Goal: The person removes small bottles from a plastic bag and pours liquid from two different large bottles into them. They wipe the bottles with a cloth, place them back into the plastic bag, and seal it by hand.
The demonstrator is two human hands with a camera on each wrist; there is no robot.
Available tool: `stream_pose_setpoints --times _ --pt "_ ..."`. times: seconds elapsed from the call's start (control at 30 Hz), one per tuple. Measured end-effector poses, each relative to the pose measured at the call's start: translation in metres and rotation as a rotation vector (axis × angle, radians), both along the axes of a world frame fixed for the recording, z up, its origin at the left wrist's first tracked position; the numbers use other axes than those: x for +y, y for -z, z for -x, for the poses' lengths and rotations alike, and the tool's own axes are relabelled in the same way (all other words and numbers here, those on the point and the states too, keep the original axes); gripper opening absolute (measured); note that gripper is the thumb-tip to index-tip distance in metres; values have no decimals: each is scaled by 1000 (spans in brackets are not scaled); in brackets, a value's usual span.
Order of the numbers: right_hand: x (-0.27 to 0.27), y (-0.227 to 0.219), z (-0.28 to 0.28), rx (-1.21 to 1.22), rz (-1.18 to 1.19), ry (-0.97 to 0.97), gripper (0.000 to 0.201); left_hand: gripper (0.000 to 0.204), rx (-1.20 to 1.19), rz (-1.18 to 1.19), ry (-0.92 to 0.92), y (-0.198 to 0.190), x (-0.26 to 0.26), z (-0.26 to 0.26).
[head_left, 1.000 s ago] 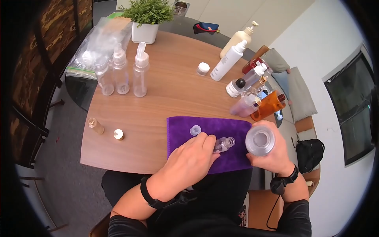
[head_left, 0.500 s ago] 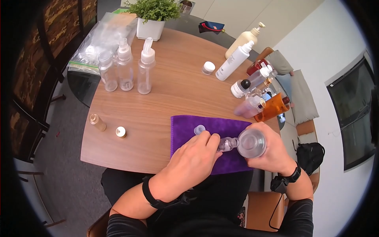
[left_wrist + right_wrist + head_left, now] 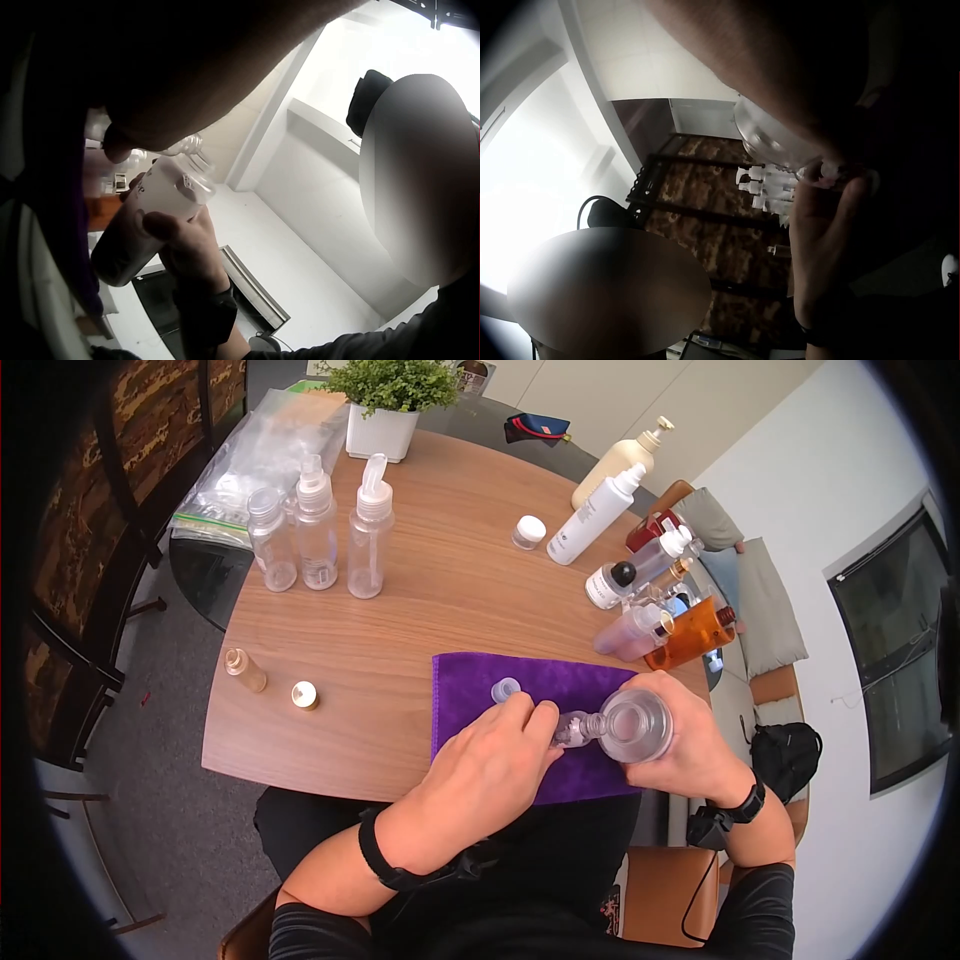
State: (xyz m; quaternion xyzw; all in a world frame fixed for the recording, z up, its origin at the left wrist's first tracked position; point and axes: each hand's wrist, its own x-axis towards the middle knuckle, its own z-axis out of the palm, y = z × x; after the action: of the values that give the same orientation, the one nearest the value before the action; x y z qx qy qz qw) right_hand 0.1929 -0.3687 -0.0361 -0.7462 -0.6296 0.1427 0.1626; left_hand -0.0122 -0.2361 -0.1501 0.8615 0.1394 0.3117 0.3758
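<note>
My left hand (image 3: 490, 760) grips a small clear bottle (image 3: 574, 730) over the purple towel (image 3: 465, 705), its uncapped neck aimed right. The right hand (image 3: 690, 745) is wrapped round a larger, open, clear bottle (image 3: 638, 727). In the head view the small bottle's mouth lies right at the larger bottle's rim. The left wrist view shows the larger bottle (image 3: 161, 191) tilted, with the fingers and thumb of the right hand (image 3: 187, 244) around it. Just beyond my left fingers, a small translucent cap (image 3: 506, 689) lies on the towel.
Three clear bottles (image 3: 367, 550) stand at the back left by a plastic bag (image 3: 260, 460) and a potted plant (image 3: 380, 435). Nearer are a small amber bottle (image 3: 246, 671) and a gold-rimmed cap (image 3: 304, 696). Several toiletry bottles, including an orange one (image 3: 690, 635), crowd the right edge.
My right hand has brought the larger bottle left until its rim meets the small bottle's mouth. The left hand keeps its hold on the small bottle. The head view has shifted slightly.
</note>
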Motion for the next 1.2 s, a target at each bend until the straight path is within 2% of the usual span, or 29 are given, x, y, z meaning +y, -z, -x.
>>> stream_pose_setpoints --times 1.2 --pt "7 -24 9 -234 9 -62 69 37 7 -26 -6 0 0 0"
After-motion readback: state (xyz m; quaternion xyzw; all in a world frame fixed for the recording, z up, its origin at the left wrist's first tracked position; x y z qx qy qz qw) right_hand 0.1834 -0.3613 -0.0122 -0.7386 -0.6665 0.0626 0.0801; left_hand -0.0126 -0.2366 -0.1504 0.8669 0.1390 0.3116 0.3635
